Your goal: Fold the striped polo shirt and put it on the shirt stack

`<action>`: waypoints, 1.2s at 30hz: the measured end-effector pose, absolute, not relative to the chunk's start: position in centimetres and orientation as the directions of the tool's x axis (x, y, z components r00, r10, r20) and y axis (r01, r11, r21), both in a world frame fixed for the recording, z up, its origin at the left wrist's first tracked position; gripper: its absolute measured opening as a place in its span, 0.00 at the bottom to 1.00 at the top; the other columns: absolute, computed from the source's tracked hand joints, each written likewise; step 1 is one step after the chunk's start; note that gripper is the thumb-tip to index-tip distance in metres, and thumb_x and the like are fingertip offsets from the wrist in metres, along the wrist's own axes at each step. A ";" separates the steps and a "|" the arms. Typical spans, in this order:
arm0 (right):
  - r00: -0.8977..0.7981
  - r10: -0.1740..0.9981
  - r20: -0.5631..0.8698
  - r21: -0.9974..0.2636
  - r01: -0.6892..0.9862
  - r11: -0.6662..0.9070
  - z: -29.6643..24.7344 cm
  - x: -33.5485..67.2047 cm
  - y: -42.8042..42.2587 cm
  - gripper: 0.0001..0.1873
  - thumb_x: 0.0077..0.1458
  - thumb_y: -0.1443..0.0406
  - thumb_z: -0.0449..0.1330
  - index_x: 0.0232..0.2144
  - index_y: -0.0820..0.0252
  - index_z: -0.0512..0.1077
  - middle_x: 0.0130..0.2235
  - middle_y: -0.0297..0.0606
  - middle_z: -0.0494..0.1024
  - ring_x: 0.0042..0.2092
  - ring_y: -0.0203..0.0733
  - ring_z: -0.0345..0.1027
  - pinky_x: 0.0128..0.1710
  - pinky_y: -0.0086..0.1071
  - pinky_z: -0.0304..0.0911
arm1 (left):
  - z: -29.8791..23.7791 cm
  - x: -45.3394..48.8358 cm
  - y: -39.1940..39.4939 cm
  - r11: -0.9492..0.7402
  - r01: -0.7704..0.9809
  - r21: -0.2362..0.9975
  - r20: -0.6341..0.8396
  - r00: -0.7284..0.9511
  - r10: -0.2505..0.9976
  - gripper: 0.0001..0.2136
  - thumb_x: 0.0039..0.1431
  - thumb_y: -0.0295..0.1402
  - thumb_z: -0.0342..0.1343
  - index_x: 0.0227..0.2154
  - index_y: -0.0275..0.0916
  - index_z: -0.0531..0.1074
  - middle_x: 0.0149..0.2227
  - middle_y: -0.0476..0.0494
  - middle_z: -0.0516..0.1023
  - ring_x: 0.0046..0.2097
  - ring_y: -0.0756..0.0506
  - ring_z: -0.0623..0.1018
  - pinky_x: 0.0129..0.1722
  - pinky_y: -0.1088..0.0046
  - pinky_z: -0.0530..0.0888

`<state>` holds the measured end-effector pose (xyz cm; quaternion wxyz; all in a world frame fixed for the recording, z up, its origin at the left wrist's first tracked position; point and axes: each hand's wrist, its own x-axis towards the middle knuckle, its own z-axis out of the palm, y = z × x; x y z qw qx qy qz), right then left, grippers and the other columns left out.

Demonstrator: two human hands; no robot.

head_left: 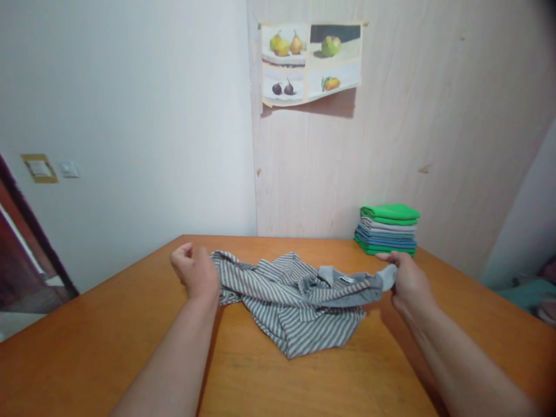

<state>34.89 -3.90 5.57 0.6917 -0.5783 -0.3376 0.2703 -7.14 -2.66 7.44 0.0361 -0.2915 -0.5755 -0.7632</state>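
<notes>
A grey-and-white striped shirt (299,313) with a plain grey collar lies crumpled across the middle of the wooden table. My left hand (196,272) is closed on the shirt's left end, pulling that part up and outward. At the other side my right hand (410,281) pinches the grey collar end between thumb and fingers. The upper part of the shirt is stretched between both hands, while its lower part rests in folds on the tabletop. A small white label shows near the collar.
The orange-brown table (339,382) reaches the wall at the back. A stack of folded clothes (386,230), green, grey and blue, stands at the back right behind my right hand. A fruit poster (310,63) hangs on the wall; a light switch (68,169) is at left.
</notes>
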 end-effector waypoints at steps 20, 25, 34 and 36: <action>0.038 0.998 0.057 -0.280 0.960 -0.020 3.6 33.8 -4.9 0.17 0.48 0.51 0.62 0.35 0.53 0.81 0.35 0.45 0.82 0.40 0.54 0.75 0.34 0.37 0.59 | 6.0 -2.0 -5.4 -0.166 0.982 0.086 0.333 0.129 0.934 0.14 0.59 0.44 0.55 0.41 0.43 0.78 0.42 0.36 0.82 0.45 0.34 0.77 0.41 0.62 0.67; 0.073 0.996 0.049 -0.242 0.968 -0.059 3.4 34.3 -4.6 0.17 0.47 0.51 0.62 0.33 0.55 0.80 0.36 0.48 0.82 0.39 0.54 0.75 0.32 0.37 0.59 | 5.5 -3.0 -4.1 -0.127 0.928 0.349 0.412 -0.030 0.911 0.14 0.60 0.42 0.51 0.25 0.41 0.74 0.29 0.43 0.78 0.34 0.42 0.76 0.33 0.69 0.63; 0.123 0.991 -0.045 -0.233 0.964 -0.130 3.5 34.8 -4.4 0.11 0.45 0.60 0.61 0.33 0.53 0.79 0.35 0.42 0.82 0.37 0.49 0.76 0.31 0.34 0.60 | 6.3 -6.8 -1.7 -0.295 0.154 0.943 0.294 -0.803 0.518 0.10 0.58 0.39 0.48 0.29 0.38 0.67 0.27 0.51 0.70 0.29 0.48 0.72 0.29 0.74 0.69; 0.129 0.991 -0.045 -0.227 0.964 -0.136 3.6 34.7 -4.5 0.11 0.45 0.61 0.61 0.33 0.52 0.79 0.36 0.42 0.83 0.39 0.51 0.76 0.33 0.36 0.61 | 6.6 -7.4 -1.8 -0.292 0.145 0.945 0.269 -0.853 0.448 0.07 0.57 0.36 0.49 0.31 0.38 0.67 0.29 0.51 0.70 0.31 0.48 0.73 0.33 0.71 0.71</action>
